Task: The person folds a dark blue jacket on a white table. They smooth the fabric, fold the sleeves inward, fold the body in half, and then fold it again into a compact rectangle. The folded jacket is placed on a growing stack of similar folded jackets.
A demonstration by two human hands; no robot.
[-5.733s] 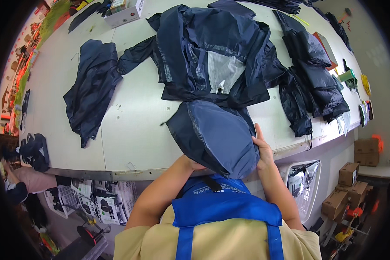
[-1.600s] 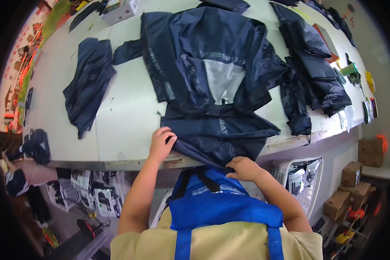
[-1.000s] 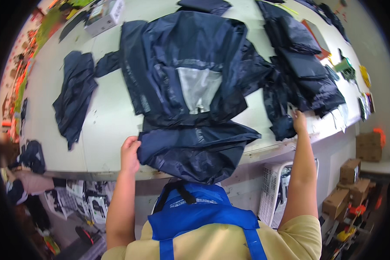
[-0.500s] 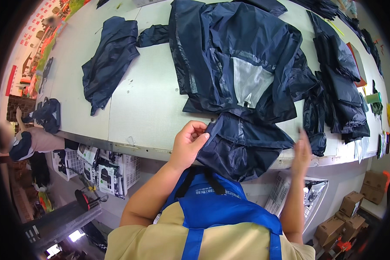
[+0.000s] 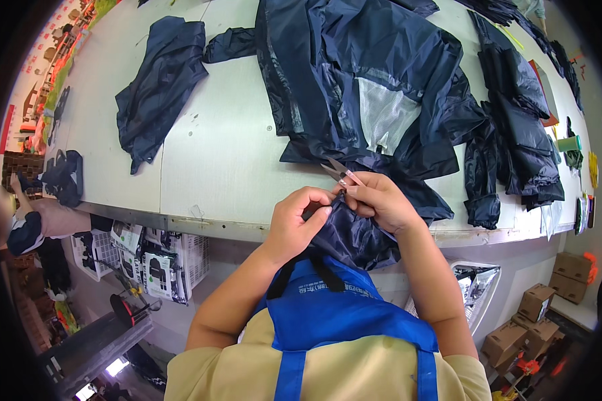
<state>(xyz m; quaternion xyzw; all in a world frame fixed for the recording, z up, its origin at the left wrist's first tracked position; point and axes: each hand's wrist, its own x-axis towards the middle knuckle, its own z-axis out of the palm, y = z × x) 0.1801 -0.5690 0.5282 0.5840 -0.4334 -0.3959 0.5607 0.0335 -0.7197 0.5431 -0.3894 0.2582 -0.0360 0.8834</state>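
At the table's near edge my left hand (image 5: 298,222) is closed, pinching a gathered edge of a dark navy jacket (image 5: 381,53). My right hand (image 5: 386,204) meets it there, fingers wrapped round small scissors (image 5: 333,170) with pinkish handles. Their blades point up and left, slightly parted, above the pinched fabric. The jacket's shiny lower part (image 5: 354,237) hangs over the edge against my blue apron. Its main body spreads across the table beyond my hands, with a white mesh panel (image 5: 384,112) showing. Exactly what lies at the blades is too small to tell.
A dark garment piece (image 5: 160,90) lies to the left on the white table (image 5: 214,160). Folded dark garments (image 5: 522,127) are stacked at the right, near a green spool (image 5: 570,144). Crates with packages (image 5: 160,267) stand below. A person (image 5: 53,217) is at far left; cardboard boxes (image 5: 535,301) sit lower right.
My right hand has come in from the right, now showing scissors, and meets my left hand at the fabric. The left hand keeps its pinch on the jacket edge. The view has shifted slightly.
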